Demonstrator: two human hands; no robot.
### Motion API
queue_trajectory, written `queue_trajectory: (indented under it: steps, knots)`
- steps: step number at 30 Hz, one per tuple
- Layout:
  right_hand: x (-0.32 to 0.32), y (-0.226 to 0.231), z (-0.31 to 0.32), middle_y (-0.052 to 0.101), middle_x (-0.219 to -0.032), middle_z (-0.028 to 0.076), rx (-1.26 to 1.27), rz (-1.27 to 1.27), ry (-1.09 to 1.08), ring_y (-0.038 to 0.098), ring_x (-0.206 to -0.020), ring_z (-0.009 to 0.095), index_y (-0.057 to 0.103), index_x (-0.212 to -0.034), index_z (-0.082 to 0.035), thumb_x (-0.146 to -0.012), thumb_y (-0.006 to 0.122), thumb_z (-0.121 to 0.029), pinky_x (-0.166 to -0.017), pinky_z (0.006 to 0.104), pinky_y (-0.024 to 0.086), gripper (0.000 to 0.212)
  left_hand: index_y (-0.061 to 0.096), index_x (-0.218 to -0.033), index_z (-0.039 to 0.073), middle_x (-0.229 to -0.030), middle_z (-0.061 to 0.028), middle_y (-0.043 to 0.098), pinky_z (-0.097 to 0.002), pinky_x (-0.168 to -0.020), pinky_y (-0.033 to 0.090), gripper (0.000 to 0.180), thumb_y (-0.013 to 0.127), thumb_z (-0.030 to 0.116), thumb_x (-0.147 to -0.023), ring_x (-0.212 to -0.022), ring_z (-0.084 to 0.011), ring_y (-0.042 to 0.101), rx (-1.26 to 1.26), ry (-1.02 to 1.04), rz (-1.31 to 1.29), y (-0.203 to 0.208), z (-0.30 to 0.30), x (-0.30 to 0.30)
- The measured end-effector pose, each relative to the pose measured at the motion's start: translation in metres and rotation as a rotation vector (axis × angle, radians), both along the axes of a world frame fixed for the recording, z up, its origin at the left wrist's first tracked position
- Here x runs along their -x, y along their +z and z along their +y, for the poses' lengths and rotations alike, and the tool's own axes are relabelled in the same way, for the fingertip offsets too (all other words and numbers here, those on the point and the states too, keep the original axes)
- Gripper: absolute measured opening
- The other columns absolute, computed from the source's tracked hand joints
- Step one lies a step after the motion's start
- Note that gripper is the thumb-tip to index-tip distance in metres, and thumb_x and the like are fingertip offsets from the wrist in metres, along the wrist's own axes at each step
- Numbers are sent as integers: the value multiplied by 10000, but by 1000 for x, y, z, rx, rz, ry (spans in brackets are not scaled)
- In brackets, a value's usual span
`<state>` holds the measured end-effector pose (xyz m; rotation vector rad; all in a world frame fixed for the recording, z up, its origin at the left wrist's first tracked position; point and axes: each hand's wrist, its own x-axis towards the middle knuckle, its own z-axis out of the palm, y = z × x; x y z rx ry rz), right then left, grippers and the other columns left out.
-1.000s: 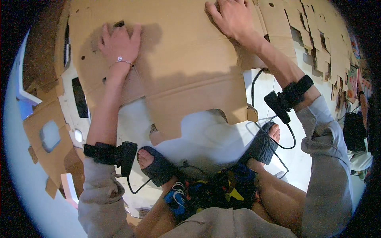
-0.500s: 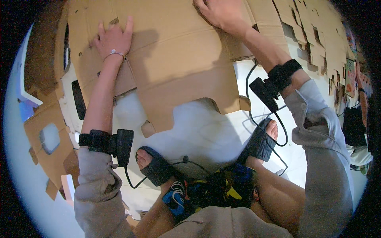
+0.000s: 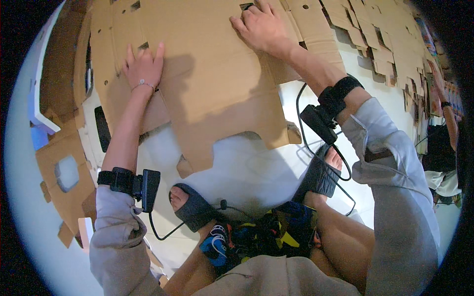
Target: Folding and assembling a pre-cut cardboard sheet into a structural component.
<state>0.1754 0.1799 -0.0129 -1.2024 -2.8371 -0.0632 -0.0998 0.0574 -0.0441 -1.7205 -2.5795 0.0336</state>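
Observation:
A big flattened cardboard box (image 3: 217, 93) lies in front of me, brown, creased, with flaps, slots and a curved cutout on its near edge. On its left part my left hand (image 3: 144, 68) rests palm down, fingers spread, just below a small slot (image 3: 143, 45). My right hand (image 3: 264, 28) lies farther up and to the right, its thumb and fingers apart on the board beside another dark slot (image 3: 246, 6). Neither hand holds anything; some right fingertips are close to the top edge of the picture.
More cut cardboard pieces (image 3: 380, 44) overlap at the far right. A piece with a hole (image 3: 47, 172) lies at the left by a white-edged panel (image 3: 39, 98). Black cables (image 3: 301, 118) hang from my forearm straps. My sandalled feet (image 3: 195, 207) stand near the board. Another person's arm (image 3: 447, 113) shows at the right.
The view has shifted, so the board and my left hand appear lower, with the hand at the same slot. More of my right hand's fingers now shows.

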Motion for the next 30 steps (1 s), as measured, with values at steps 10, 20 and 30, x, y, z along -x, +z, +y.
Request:
queue_trajectory:
  steps: [10, 20, 30]
  knots:
    - [3, 10, -3, 613, -1164, 235, 92, 218, -74, 401, -1285, 404, 674, -999, 63, -951, 393, -387, -1083, 490, 288, 532, 665, -1103, 21, -1298, -152, 567, -547, -1102, 198, 699, 313, 602, -938, -1396, -329, 271, -13, 3, 59, 0, -2, -1]
    - [12, -3, 16, 609, -1193, 219, 46, 251, -95, 408, -1287, 407, 688, -953, 61, -940, 400, -382, -1079, 486, 298, 528, 698, -1046, 46, -1293, -185, 567, -552, -1103, 189, 684, 360, 625, -906, -1391, -315, 296, -108, 36, 62, -8, 14, 12]
    - [16, 5, 52, 538, -1317, 206, 129, 224, -79, 331, -1349, 397, 694, -992, 48, -902, 408, -514, -1108, 517, 239, 637, 678, -1130, 77, -1361, -144, 526, -543, -1112, 181, 725, 308, 659, -901, -1411, -294, 269, -33, 60, 73, 4, 45, 17]
